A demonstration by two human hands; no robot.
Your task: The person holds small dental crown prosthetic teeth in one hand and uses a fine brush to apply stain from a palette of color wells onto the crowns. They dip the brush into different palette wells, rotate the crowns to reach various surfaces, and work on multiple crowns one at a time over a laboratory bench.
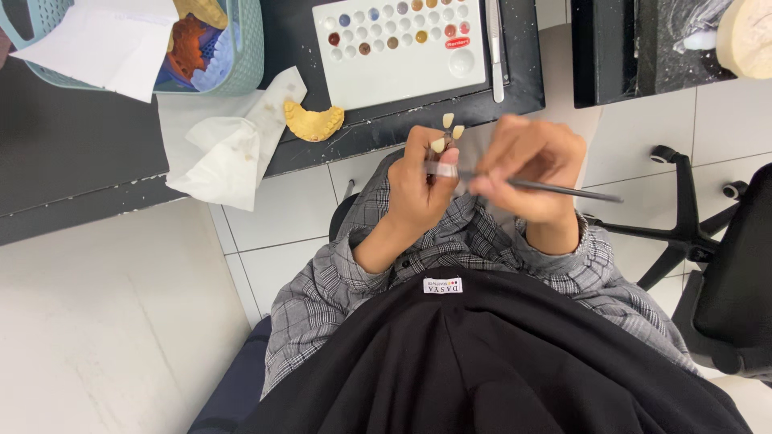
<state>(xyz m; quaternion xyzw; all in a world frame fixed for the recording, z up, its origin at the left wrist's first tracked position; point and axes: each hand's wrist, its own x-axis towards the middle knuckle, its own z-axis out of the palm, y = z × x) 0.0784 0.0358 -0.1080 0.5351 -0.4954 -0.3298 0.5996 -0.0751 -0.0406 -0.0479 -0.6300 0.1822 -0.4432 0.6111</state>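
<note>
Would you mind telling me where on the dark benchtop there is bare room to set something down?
The widest bare stretch of benchtop lies below the teal basket and left of the crumpled tissue. A narrow strip runs between the basket and the white palette. It is crowded around the yellow dental cast and near the left hand.

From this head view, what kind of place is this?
Likely a dental lab bench. A yellow dental cast lies on the dark worktop, a white stain palette sits beside it, and the left hand holds small tooth tabs while the right hand works a thin brush.
</note>
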